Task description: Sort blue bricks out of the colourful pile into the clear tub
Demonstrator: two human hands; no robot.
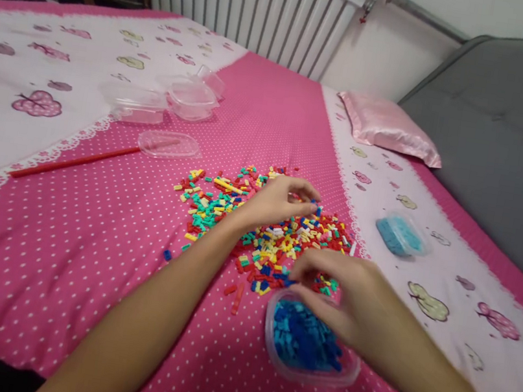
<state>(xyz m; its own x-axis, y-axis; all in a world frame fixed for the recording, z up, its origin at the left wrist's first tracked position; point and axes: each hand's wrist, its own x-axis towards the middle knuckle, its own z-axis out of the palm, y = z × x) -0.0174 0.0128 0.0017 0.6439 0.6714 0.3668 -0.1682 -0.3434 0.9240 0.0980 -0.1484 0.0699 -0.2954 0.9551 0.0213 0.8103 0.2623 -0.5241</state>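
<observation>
Head view: looking down at a bed and the person's two bare forearms.
Sheet (pixel 58 270): soft cloth, hot pink with small white dots, flanked by pale panels edged in lace and printed with butterflies.
Bricks (pixel 220 206): a loose heap of tiny hard plastic blocks, mostly oblong, in red, yellow, teal, white and blue, spread mid-bed; a few strays lie at its near edge.
Left hand (pixel 280 202): over the far side of the heap, fingertips brought together at a blue piece. It seems to be a pinch, though the piece is too small to be sure.
Right hand (pixel 331 288): blurred, fingers curled downward above the far rim of the tub; I cannot tell whether it grips anything.
Tub (pixel 313 379): clear, rounded plastic, touching the heap's near edge, partly hidden by the right hand.
Blue bricks (pixel 303 343): dark blue only, piled inside the tub.
Second tub (pixel 426 245): clear, full of light blue pieces, well to the right on the pale panel.
Empty tubs (pixel 132 105): two clear ones, far left, side by side.
Lid (pixel 169 144): clear, oval, flat, just nearer than them.
Red stick (pixel 74 161): thin and straight, its end under the lid.
Pillow (pixel 389 129): glossy pink satin, far right.
Radiator (pixel 270 7): white, ribbed, behind the bed.
Cushion (pixel 510 141): grey, matte, along the right side.
</observation>
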